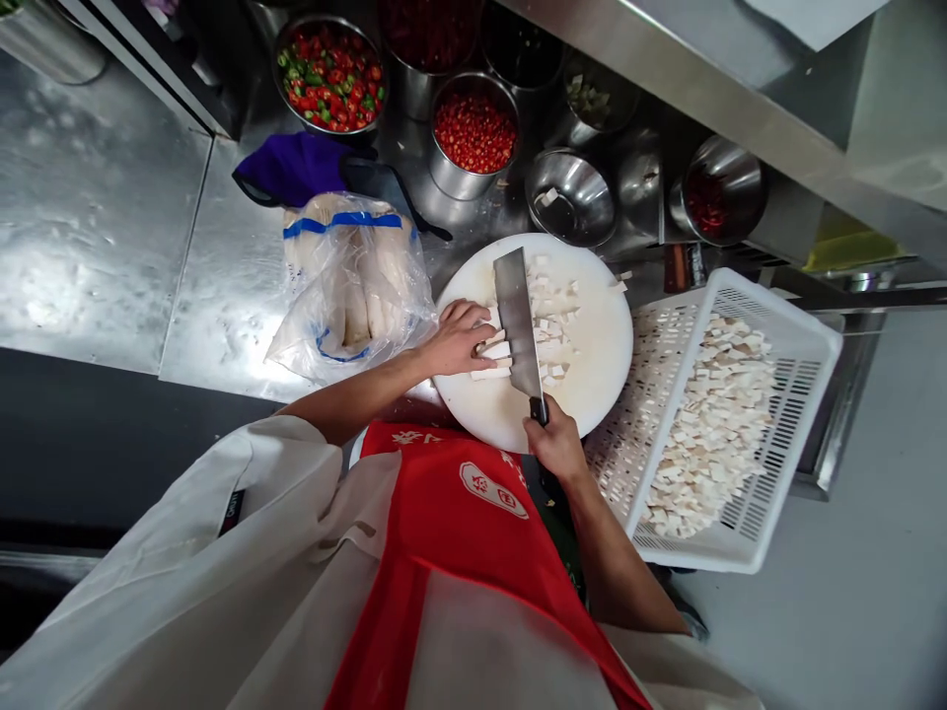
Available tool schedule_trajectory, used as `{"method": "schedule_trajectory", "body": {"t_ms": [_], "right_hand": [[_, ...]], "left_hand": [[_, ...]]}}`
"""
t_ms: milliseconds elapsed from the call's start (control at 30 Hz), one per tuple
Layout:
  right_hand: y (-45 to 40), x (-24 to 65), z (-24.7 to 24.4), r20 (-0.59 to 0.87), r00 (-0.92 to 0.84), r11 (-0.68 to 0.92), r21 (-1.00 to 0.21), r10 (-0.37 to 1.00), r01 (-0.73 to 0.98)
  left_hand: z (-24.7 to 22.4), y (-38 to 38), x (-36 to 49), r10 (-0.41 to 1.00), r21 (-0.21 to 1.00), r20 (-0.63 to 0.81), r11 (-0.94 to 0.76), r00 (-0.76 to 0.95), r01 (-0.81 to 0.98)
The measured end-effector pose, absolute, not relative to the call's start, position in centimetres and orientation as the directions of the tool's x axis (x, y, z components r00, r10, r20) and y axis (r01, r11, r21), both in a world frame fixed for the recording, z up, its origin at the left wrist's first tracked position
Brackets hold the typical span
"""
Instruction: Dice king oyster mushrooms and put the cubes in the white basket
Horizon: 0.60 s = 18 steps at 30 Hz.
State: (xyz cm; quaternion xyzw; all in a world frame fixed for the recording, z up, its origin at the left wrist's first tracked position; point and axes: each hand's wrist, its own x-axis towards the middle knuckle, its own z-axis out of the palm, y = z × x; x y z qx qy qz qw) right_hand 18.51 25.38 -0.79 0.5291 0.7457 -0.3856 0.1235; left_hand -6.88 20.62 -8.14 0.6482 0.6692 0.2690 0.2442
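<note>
Right hand [556, 442] is gripping the cleaver [519, 325]; left hand [457, 340] is clamping white strips [500, 363] down on the round board [603, 340]. Left should be curling clear of the edge, spacing cuts evenly.

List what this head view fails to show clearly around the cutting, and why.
In the head view:
Handle of the cleaver: mostly covered by the right hand.
Ends of the white strips: under the left hand.
Contents of the plastic bag: obscured by creases and glare.
Floor of the white basket: largely buried under white cubes.
</note>
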Motion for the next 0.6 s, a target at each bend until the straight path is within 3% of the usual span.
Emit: {"method": "schedule_trajectory", "body": {"t_ms": [267, 433, 600], "right_hand": [[23.8, 20.6, 5.9, -0.703, -0.401, 0.037, -0.471, 0.587, 0.882], [24.0, 19.1, 1.8, -0.644, -0.427, 0.167, -0.425, 0.635, 0.89], [24.1, 18.3, -0.7, -0.59, -0.431, 0.157, -0.457, 0.683, 0.875]], "left_hand": [[-9.2, 19.7, -7.0, 0.987, 0.691, 0.045, 0.08, -0.153, 0.718], [-9.2, 20.0, -7.0, 0.996, 0.695, 0.021, 0.045, -0.083, 0.717], [-8.9, 19.7, -7.3, 0.996, 0.711, 0.038, 0.027, -0.078, 0.703]]}}
